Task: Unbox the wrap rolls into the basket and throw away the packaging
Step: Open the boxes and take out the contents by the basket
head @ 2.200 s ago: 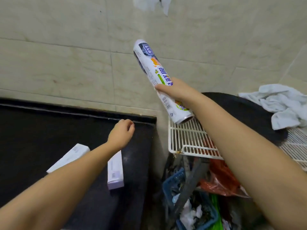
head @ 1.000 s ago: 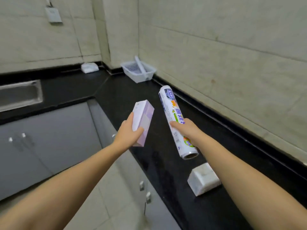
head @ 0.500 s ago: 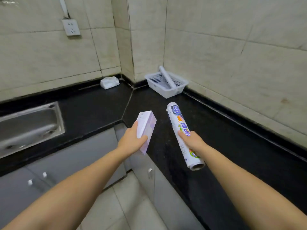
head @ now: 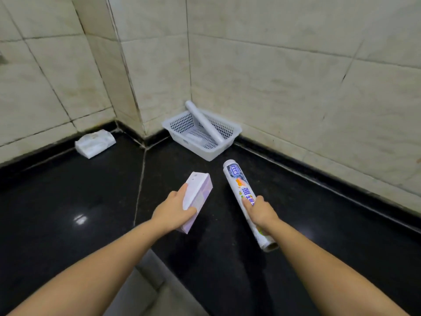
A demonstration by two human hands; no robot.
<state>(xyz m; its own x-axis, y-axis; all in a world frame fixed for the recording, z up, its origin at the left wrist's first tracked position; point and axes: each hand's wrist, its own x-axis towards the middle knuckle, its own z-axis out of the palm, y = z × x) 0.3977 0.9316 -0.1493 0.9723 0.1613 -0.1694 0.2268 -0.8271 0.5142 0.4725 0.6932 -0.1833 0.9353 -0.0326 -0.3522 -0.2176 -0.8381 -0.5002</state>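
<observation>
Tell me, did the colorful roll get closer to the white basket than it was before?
Yes. The printed roll in the right hand has come toward the corner basket; its far end now sits just short of the basket's front rim.

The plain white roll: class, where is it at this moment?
In the head view, the plain white roll leans across the white basket in the counter's far corner, ahead of the printed roll in the right hand.

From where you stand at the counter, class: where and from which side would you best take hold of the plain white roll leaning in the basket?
Probably grip the plain white roll near its raised upper end, which sticks out above the basket rim by the wall corner. Come from above and the front, fingers wrapping across its round body; its lower end sits down against the basket's near wall, harder to reach.
</observation>
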